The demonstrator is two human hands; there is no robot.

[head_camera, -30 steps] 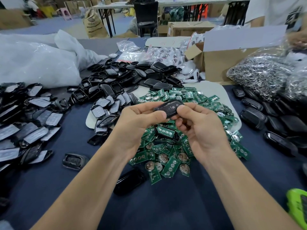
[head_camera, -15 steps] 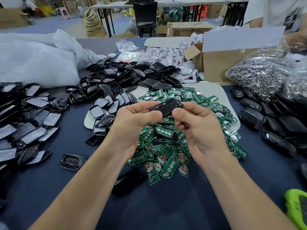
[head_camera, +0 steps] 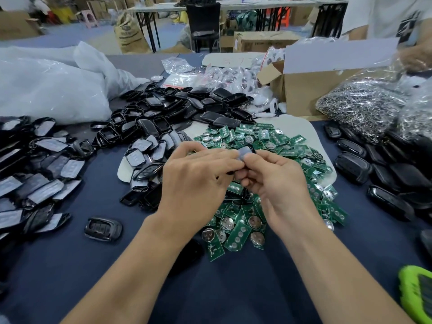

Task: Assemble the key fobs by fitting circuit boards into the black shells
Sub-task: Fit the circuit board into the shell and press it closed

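A long table under a dark blue cloth (head_camera: 210, 288) fills the near part of this workroom. At its far left lies a big crumpled white plastic bag (head_camera: 46, 90), and in front of it a spread of black shells with grey film (head_camera: 35, 188) on their faces. One shell lies alone (head_camera: 102, 229) on the bare cloth, just left of the person's left forearm. Further back a loose heap of empty black shells (head_camera: 163, 113) runs toward the middle of the table. In the middle, the left hand (head_camera: 198, 185) and the right hand (head_camera: 280, 183) meet fingertip to fingertip, both with fingers curled in and pinching one small black shell (head_camera: 245, 153) between them; its grey face shows just above the thumbs, and most of it is hidden by the fingers. It is held in the air over a pile of green circuit boards (head_camera: 268, 141), which sits on a pale mat (head_camera: 304, 129). Behind the pile stands an open cardboard box (head_camera: 311, 90). To the right is a clear bag of shiny metal bits (head_camera: 362, 106), then a row of glossy black fobs (head_camera: 385, 178), and a bright green object (head_camera: 416, 298) at the near right corner. Beyond the table I see folding tables, a black chair (head_camera: 203, 22), a brown sack (head_camera: 131, 33), and another person in a white shirt (head_camera: 385, 17) at the far right.
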